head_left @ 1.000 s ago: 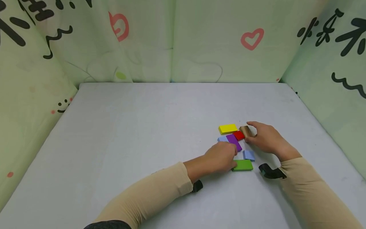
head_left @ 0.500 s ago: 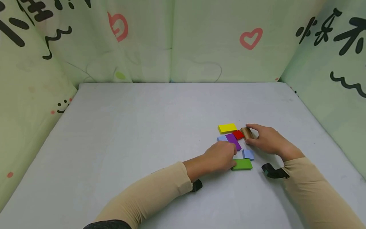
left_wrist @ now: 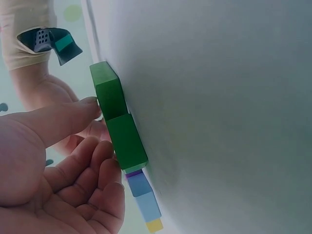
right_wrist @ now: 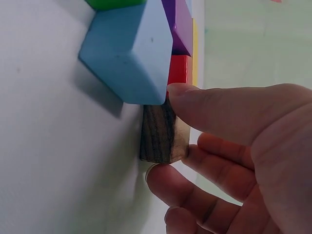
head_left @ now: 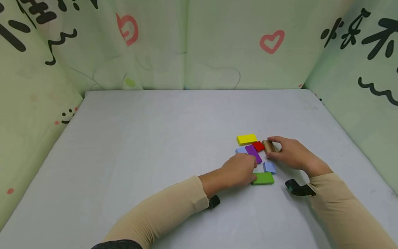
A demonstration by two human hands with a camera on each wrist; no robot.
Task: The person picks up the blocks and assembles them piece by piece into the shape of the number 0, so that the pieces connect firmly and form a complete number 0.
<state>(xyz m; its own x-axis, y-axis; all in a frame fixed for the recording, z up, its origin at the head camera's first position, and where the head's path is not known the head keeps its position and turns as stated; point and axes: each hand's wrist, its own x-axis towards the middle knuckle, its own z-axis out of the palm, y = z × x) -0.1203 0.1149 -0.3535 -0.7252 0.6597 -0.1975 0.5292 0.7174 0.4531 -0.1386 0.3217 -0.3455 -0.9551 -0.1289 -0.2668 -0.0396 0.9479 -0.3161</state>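
Observation:
My right hand [head_left: 290, 154] pinches a dark-grained wooden block [right_wrist: 158, 134] lengthwise, thumb at one end and a finger at the other. That block lies on the table beside a red block [head_left: 258, 146]. My left hand [head_left: 237, 171] bends over two green blocks [left_wrist: 127, 141], thumb against the right one and fingers curled close; its far fingertips are hidden. A purple block [head_left: 253, 154] lies just beyond the left hand, leaning across one light blue block [head_left: 240, 150]. Another light blue block [head_left: 269, 168] sits between the hands, and a yellow block [head_left: 247, 139] lies farthest back.
The blocks form a loose ring on the right half of a white table [head_left: 140, 155]. Pale green printed cloth [head_left: 217, 45] hangs around the back and both sides. A black strap-like piece [head_left: 300, 188] sticks out under the right wrist.
The right hand has drawn slightly nearer with the wooden block, turning it a little beside the red one. The left hand holds its place; the whole view has shifted slightly.

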